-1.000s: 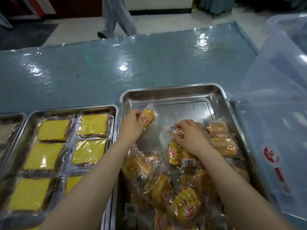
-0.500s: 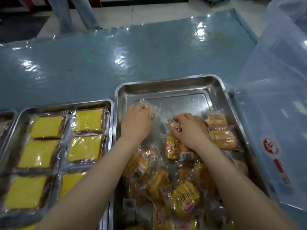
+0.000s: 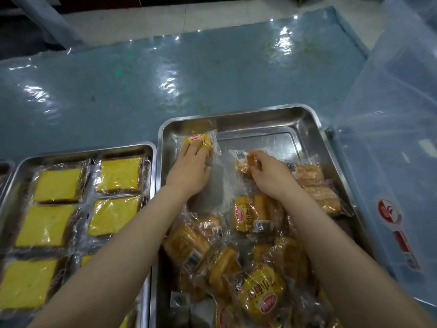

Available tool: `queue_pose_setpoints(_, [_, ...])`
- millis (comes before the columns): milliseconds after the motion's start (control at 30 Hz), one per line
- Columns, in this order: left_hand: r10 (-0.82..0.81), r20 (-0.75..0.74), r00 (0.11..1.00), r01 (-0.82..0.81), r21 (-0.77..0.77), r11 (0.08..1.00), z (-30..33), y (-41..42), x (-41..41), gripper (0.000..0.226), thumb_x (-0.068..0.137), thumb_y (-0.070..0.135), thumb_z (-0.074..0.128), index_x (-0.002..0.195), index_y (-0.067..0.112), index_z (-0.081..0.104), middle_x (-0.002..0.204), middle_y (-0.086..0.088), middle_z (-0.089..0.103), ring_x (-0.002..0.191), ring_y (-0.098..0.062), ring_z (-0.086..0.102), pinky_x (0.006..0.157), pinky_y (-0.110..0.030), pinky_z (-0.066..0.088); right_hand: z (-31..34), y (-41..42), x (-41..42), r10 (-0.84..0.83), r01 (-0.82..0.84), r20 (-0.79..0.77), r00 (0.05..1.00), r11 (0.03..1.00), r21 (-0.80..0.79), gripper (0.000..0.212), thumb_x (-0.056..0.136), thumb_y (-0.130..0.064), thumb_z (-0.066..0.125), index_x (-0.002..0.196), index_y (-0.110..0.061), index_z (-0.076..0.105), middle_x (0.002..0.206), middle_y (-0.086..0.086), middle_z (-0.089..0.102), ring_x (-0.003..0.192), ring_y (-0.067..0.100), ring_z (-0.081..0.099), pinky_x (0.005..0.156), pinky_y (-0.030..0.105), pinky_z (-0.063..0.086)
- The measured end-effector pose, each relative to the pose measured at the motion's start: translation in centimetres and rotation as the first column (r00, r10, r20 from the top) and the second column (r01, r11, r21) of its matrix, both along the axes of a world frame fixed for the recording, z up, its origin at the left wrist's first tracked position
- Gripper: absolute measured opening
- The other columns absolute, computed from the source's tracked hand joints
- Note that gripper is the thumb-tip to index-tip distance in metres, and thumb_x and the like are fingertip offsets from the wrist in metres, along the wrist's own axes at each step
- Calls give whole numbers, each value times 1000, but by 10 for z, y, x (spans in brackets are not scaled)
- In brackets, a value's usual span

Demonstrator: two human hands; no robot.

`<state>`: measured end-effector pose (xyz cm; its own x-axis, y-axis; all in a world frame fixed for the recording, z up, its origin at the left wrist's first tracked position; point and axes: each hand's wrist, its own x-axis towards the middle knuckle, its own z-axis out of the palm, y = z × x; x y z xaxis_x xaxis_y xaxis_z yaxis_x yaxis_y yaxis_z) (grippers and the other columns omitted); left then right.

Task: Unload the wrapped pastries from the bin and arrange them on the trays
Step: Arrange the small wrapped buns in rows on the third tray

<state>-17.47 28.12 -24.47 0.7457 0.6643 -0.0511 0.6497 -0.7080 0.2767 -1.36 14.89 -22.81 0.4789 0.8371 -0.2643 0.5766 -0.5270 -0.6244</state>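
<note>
The blue-grey bench (image 3: 142, 86), covered in glossy clear plastic sheeting, spans the view; beyond its far edge lies a pale tiled floor (image 3: 212, 17). At the right edge stands a large translucent plastic bin (image 3: 397, 138) bearing a red-and-white label on its near wall, just beside the right-hand tray. That tray, a rectangular stainless-steel tray (image 3: 260, 119), sits at centre on the bench; its far portion shows bare metal, its near portion holds a loose heap of wrapped golden-brown pastries (image 3: 236, 263) in clear film, several with yellow and red printed labels. To its left, touching or nearly touching, sits a second stainless-steel tray (image 3: 80, 150) holding flat yellow cake slices (image 3: 118, 174) in clear wrap, laid in two columns. Two wrapped oblong pastries (image 3: 314, 183) lie side by side against the right wall of the centre tray. The left hand (image 3: 189, 169) rests palm down at the far left corner area of the centre tray, fingers curled over a small wrapped yellow pastry with a red label (image 3: 197, 139), which lies on the tray floor under the fingertips. The right hand (image 3: 272, 171) is near the tray's middle, fingers bent and pinching a small wrapped golden pastry (image 3: 244, 163) at its far end; whether that pastry is lifted or rests on the tray cannot be told. The two hands are near each other but apart.
</note>
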Motion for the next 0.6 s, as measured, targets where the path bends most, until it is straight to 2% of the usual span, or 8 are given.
queue_pose_setpoints(33, [7, 30, 1000, -6, -9, 1000, 0, 1, -2, 41, 88, 19, 56, 127, 11, 47, 147, -10, 31, 137, -29, 21, 113, -39, 19, -2, 5, 1, 12, -13, 17, 1000, 1000, 5, 50, 94, -14, 48, 143, -24, 38, 141, 3, 47, 115, 21, 53, 91, 33, 46])
queue_pose_setpoints(100, [25, 57, 998, -24, -26, 999, 0, 0, -5, 50, 87, 19, 58, 134, 16, 41, 145, -8, 32, 137, -29, 22, 113, -41, 22, -6, 16, 4, 51, -52, 47, 998, 999, 2, 55, 94, -12, 49, 145, -27, 33, 154, 3, 26, 140, 24, 27, 111, 40, 30])
queue_pose_setpoints(167, [38, 30, 999, -37, -31, 999, -1, -1, -7, 59, 89, 23, 57, 142, 21, 32, 148, -7, 26, 139, -30, 17, 114, -46, 22, -10, 30, 7, 90, -89, 65, 994, 996, -20, 56, 96, -15, 48, 146, -31, 30, 158, 5, 15, 145, 27, 12, 116, 44, 20])
queue_pose_setpoints(233, [46, -24, 999, -47, -19, 999, -3, -1, -8, 62, 91, 27, 54, 146, 26, 26, 151, -6, 20, 142, -30, 10, 114, -48, 21, -13, 44, 8, 123, -121, 109, 986, 992, -32, 54, 96, -17, 47, 146, -31, 32, 158, 6, 16, 144, 28, 12, 116, 43, 18])
queue_pose_setpoints(367, [65, -77, 995, -64, 11, 998, -7, -3, -8, 63, 93, 31, 51, 148, 29, 21, 154, -5, 15, 143, -32, 3, 114, -48, 16, -15, 65, 3, 120, -128, 239, 964, 992, 17, 51, 89, -22, 52, 139, -31, 41, 147, -1, 36, 135, 25, 34, 106, 47, 35])
queue_pose_setpoints(500, [79, -84, 993, -76, 30, 997, -11, -2, -11, 65, 91, 32, 51, 148, 30, 20, 154, -5, 15, 141, -32, 3, 113, -47, 19, -21, 69, 3, 188, -175, 244, 951, 982, -77, 68, 84, -35, 58, 145, -36, 28, 156, 0, 20, 142, 27, 19, 110, 51, 25])
queue_pose_setpoints(533, [79, -83, 993, -76, 35, 996, -12, -1, -11, 65, 91, 32, 51, 148, 30, 20, 154, -5, 15, 141, -32, 4, 112, -47, 20, -22, 68, 4, 211, -192, 266, 941, 977, -97, 72, 83, -33, 60, 146, -36, 25, 157, -1, 18, 142, 28, 16, 110, 51, 24])
queue_pose_setpoints(600, [73, -83, 994, -69, 50, 996, -14, -1, -14, 67, 91, 32, 51, 149, 30, 19, 154, -5, 15, 141, -32, 4, 112, -46, 21, -25, 64, 7, 201, -184, 313, 928, 979, -83, 75, 81, -21, 62, 145, -36, 25, 153, -1, 26, 137, 27, 22, 106, 46, 29])
